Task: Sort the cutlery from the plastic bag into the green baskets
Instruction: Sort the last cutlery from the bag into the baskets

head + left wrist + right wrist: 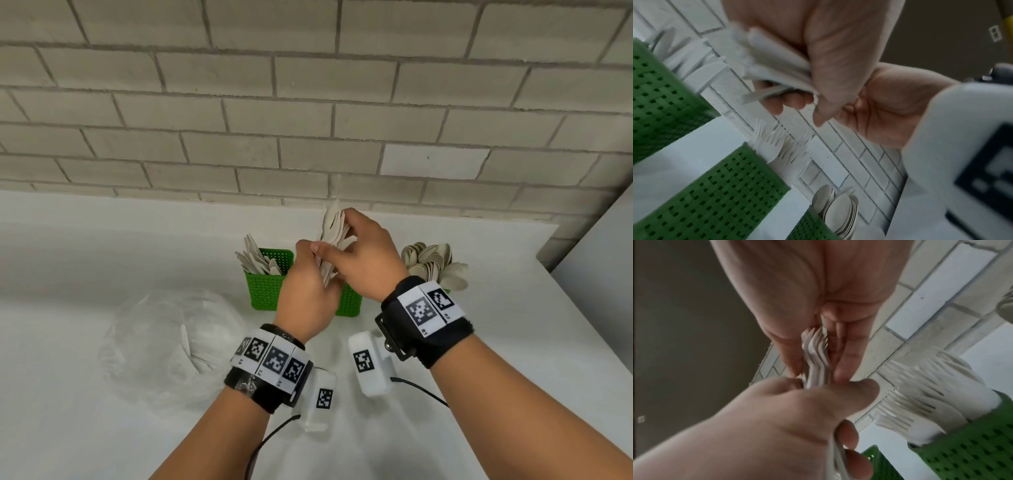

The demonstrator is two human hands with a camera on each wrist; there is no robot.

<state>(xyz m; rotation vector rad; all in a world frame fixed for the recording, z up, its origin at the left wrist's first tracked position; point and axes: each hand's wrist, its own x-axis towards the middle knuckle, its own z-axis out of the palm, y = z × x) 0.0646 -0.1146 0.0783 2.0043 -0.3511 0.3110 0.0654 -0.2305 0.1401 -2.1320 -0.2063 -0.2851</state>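
Only the right wrist view shows tines: both hands, left hand (306, 291) and right hand (368, 258), grip a fork bundle (816, 356).

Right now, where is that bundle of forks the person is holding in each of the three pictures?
Head view: the bundle of forks is at centre, held between both hands above the green baskets.
Left wrist view: upper centre, blurred, gripped by the fingers.
Right wrist view: centre, tines pointing up, pinched between both hands.
Shared landmark: the green basket of forks.
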